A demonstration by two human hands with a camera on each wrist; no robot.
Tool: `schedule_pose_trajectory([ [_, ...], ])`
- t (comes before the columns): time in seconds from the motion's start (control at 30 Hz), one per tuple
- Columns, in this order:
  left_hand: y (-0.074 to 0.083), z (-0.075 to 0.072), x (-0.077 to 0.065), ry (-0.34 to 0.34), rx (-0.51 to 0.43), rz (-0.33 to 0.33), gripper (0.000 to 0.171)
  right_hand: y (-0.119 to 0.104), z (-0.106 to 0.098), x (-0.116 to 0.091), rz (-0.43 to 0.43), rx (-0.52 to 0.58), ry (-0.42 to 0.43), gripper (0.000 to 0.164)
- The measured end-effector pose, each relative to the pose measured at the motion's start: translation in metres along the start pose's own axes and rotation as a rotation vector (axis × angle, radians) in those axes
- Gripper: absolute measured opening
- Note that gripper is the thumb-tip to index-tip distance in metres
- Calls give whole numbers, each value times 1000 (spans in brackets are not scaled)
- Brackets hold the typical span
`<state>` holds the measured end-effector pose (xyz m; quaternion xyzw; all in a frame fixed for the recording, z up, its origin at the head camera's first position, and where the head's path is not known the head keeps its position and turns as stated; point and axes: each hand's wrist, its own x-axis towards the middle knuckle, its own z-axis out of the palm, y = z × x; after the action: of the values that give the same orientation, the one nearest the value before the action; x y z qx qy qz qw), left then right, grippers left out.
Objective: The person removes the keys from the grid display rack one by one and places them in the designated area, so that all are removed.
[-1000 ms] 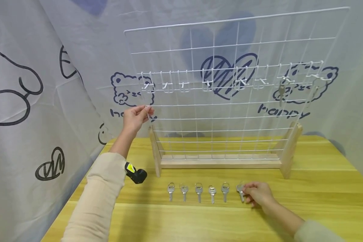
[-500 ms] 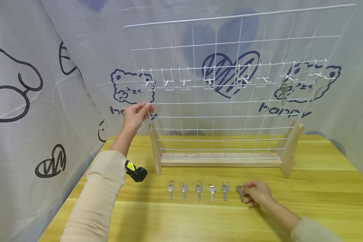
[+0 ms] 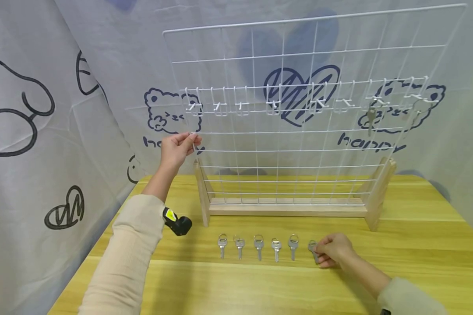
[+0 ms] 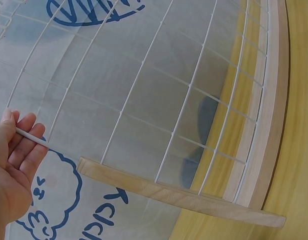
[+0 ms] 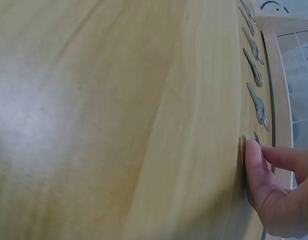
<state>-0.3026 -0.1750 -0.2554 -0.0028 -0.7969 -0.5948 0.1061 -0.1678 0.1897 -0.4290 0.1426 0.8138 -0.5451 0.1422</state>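
My left hand (image 3: 176, 151) grips the left edge wire of a white wire grid rack (image 3: 276, 151), thumb and fingers around it; the left wrist view shows the same hold. Down on the table, my right hand (image 3: 335, 250) pinches a silver key (image 3: 313, 247) by its side, at the right end of a row. In the right wrist view the right fingertips (image 5: 252, 145) mostly hide that key. Several more keys with rings lie to its left, the nearest key (image 3: 293, 248) apart from the hand. One hanging key (image 3: 371, 120) and another key ring (image 3: 421, 106) are on hooks at the grid's right.
White hooks (image 3: 273, 106) line the grid's middle row. Wooden feet and a wooden bar (image 3: 287, 211) support the grid on the yellow wood table (image 3: 260, 288). A printed curtain (image 3: 82, 131) stands behind and to the left.
The right-hand key has tilted and its ring end shows more clearly as the right fingers pinch it. The left hand keeps its hold on the grid. The head view has shifted slightly.
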Motion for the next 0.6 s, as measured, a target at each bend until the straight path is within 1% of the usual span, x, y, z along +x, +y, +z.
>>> schedule_pose_trajectory([
  [0.13,0,0,0,-2,-4,-6,34,-3,0,4,33,-3,-5,5],
  [0.23,0,0,0,-5,-7,-3,34,-6,0,8,53,-2,-18,4],
  [0.43,-1,0,1,-5,-25,10,32,-10,-3,9,87,-39,-53,6],
  [0.6,-2,1,1,-4,-35,6,31,-10,-5,9,93,-72,-76,9],
])
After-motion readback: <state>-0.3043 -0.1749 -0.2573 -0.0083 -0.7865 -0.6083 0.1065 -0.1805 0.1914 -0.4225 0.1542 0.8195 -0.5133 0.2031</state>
